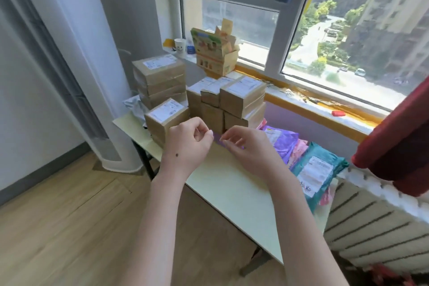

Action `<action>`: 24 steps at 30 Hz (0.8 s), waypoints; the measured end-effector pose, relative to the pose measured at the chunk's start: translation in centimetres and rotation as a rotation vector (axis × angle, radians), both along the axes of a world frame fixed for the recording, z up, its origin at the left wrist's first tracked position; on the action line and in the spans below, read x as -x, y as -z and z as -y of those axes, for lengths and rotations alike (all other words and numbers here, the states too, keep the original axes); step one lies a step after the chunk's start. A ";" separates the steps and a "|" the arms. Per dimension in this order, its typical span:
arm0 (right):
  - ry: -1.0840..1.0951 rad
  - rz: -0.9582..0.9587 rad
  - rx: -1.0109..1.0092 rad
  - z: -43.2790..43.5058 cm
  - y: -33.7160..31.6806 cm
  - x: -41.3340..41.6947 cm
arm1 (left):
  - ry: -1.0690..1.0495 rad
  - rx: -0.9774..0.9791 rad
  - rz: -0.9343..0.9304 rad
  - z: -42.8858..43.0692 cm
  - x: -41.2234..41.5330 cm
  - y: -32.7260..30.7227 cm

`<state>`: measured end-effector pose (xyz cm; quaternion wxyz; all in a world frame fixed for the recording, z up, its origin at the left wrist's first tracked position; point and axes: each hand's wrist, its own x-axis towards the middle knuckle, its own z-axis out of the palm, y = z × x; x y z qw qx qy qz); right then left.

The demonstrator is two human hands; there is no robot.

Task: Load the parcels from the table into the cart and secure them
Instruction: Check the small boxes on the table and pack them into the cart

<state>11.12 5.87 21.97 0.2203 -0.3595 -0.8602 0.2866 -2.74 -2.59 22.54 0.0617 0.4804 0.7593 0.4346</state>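
Observation:
Several brown cardboard parcels with white labels stand stacked on the pale table [222,188]: a tall stack [160,79] at the back left, a single box [166,118] in front of it, and a cluster [241,97] in the middle. Soft mailer bags lie to the right, a purple one [282,144] and a teal one [318,172]. My left hand [188,144] hovers just before the front box, fingers loosely curled and holding nothing. My right hand [246,144] hangs beside it over the table, fingers also curled and holding nothing. No cart is in view.
A printed open carton [216,51] and a paper cup [180,47] sit on the windowsill. A white tower air conditioner [92,76] stands left of the table. A radiator [376,223] and a red curtain [404,141] are at the right. Wooden floor [69,216] lies at the left.

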 end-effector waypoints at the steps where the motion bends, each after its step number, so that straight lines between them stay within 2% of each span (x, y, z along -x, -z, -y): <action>1: -0.021 0.000 0.003 -0.4 0.2 0.9 | -0.022 -0.005 0.001 -0.2 0.7 0.0; 10: -0.145 0.019 0.022 -2.1 0.5 10.0 | -0.132 0.002 0.039 -1.3 8.6 0.9; 24: 0.009 -0.053 0.113 -3.1 1.2 29.2 | -0.035 0.054 0.054 -4.2 28.6 1.4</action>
